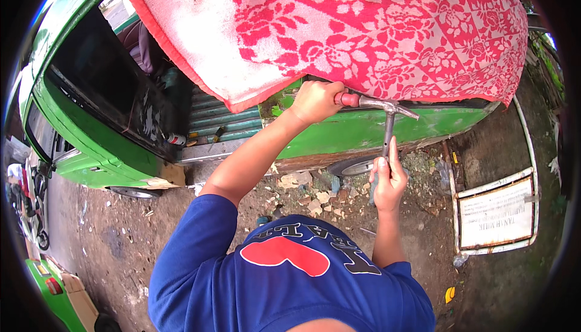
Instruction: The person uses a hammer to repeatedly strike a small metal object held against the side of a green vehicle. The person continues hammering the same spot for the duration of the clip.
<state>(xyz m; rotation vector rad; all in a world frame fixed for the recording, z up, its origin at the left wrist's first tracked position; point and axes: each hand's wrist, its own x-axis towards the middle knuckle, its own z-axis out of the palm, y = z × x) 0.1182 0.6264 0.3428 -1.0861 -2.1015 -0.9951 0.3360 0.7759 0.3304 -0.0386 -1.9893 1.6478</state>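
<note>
My left hand (316,102) is closed around a tool with a red handle (347,99) at the side of a green vehicle (363,131), just under the edge of a red and pink floral cloth (387,48). The far part of that tool is hidden by the hand and cloth. My right hand (390,185) grips a metal hammer (388,132) from below, one finger stretched along its shaft. The blunt side of the hammer's head is at the end of the red handle; its pointed side faces right.
Left of my hands, a ribbed green bed (224,114) holds a small can (176,139) and small tools. Broken rubble (315,199) covers the ground below the vehicle. A white-framed sign (496,214) stands at right. Part of another green vehicle (57,296) is at lower left.
</note>
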